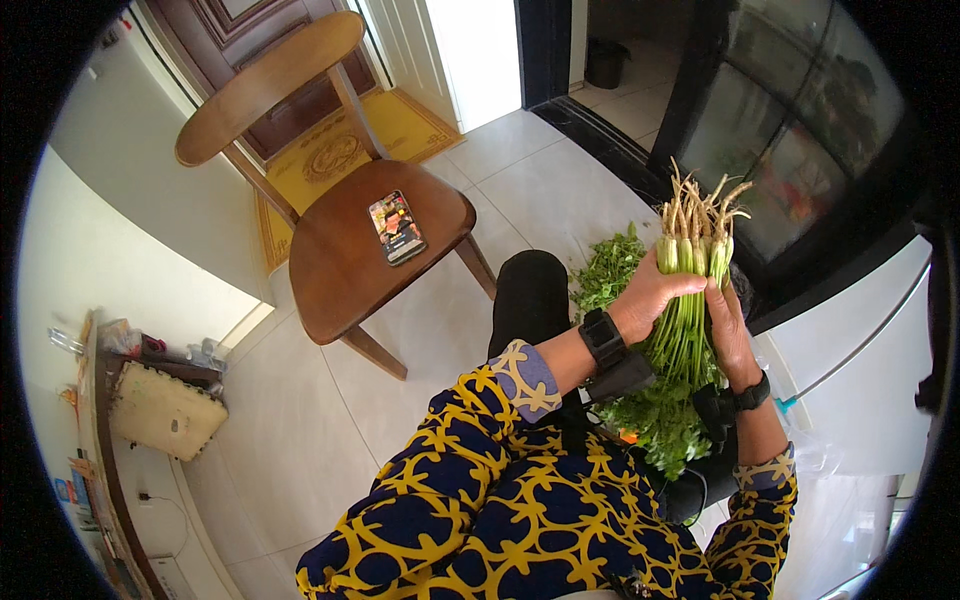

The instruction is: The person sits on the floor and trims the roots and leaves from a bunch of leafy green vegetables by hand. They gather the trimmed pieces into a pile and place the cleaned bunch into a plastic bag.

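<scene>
A bunch of stalked leafy greens [686, 330], perhaps Chinese celery or coriander, is held between both hands. Its pale roots point away from my body, and its leaves spread over my lap. My left hand [651, 294] wraps around the left side of the stalks just below the roots, thumb across the front. On the right side, my right hand [727, 326] presses against the same stalks, its thumb close to the left thumb tip. More loose greens [611, 270] lie beyond my left forearm, low by my knee. The hands partly hide the stalks.
A wooden chair [375, 292] stands ahead to the left, with a lit smartphone [397, 227] on its seat. A black-framed glass door [765, 150] is close on the right. Further off are a yellow doormat [334, 157] and a dark bin [606, 64]. Cluttered shelving is at far left.
</scene>
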Demonstrator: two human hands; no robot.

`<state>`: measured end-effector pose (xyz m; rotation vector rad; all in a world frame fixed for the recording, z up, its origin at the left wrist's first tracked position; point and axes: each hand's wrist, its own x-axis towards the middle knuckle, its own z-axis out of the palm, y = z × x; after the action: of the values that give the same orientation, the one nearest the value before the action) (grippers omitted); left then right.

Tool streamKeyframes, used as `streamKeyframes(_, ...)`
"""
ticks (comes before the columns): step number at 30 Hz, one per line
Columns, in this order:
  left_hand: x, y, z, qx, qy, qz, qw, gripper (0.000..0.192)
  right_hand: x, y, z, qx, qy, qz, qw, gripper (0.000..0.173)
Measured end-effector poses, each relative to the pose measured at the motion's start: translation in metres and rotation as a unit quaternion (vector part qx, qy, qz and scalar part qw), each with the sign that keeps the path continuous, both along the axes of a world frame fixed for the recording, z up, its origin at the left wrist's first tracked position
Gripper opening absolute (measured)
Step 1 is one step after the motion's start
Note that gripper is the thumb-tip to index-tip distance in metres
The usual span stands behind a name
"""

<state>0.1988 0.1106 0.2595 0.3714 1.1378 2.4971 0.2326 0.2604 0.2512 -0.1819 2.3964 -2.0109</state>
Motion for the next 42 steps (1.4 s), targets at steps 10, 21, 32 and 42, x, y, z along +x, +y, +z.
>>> streamKeyframes(10,-0.004,0.005,-0.008,-0.021,0.029,0.017,0.999,0.052,0.012,-0.010,0.009,-0.109,-0.044,0.050,0.992,0.106)
streamKeyframes(21,0.003,0.018,-0.010,-0.108,0.020,-0.022,0.994,0.081,0.014,-0.013,0.002,-0.052,-0.067,0.022,0.996,0.091)
streamKeyframes(32,-0.006,0.032,0.015,-0.117,0.110,-0.045,0.986,0.090,0.012,-0.012,-0.002,-0.077,0.083,-0.103,0.988,0.042)
streamKeyframes(42,-0.029,0.024,0.028,-0.108,0.173,-0.193,0.960,0.077,0.006,0.014,0.020,-0.204,0.131,-0.148,0.959,0.044)
